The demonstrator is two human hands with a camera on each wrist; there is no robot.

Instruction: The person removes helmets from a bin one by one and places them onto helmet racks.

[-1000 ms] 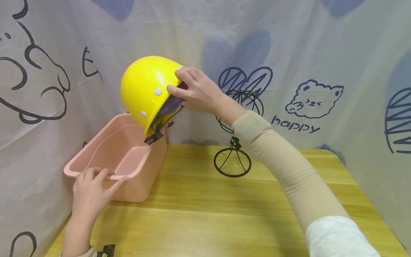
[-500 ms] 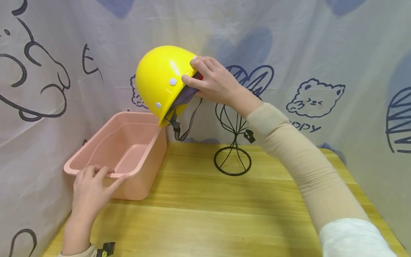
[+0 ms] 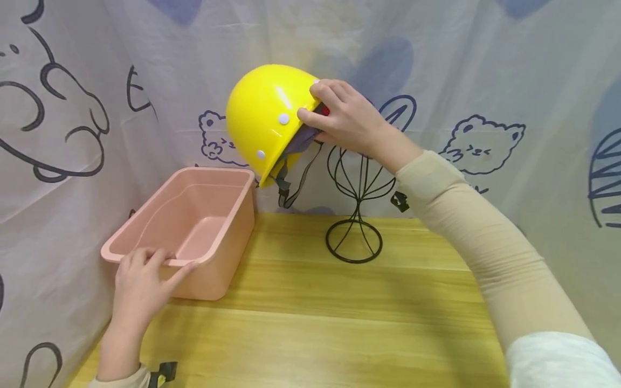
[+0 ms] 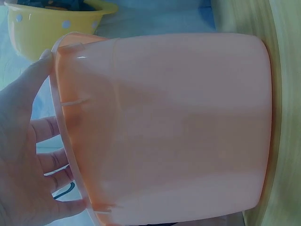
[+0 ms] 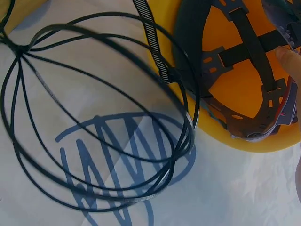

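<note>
A yellow helmet (image 3: 264,116) hangs tilted in the air, its open underside turned to the right. My right hand (image 3: 346,116) grips its rim, fingers on the outer edge and part of the hand hidden inside. Black straps and a head harness (image 5: 256,52) show within the shell in the right wrist view, and a chin strap (image 3: 301,183) dangles below. My left hand (image 3: 140,283) holds the near rim of a pink plastic bin (image 3: 233,231), thumb outside and fingers over the edge. Right of the helmet stands a black wire stand (image 3: 359,221) with a round cage top, partly behind my right hand.
The bin rests on a wooden table (image 3: 315,334), at its left rear. A pale curtain (image 3: 310,32) with dark cartoon drawings hangs behind and along the sides. In the right wrist view the stand's wire cage (image 5: 99,127) is close beside the helmet.
My right hand has carried the helmet to the right and slightly up, from over the bin toward the wire stand. My left hand has stayed on the bin's rim.
</note>
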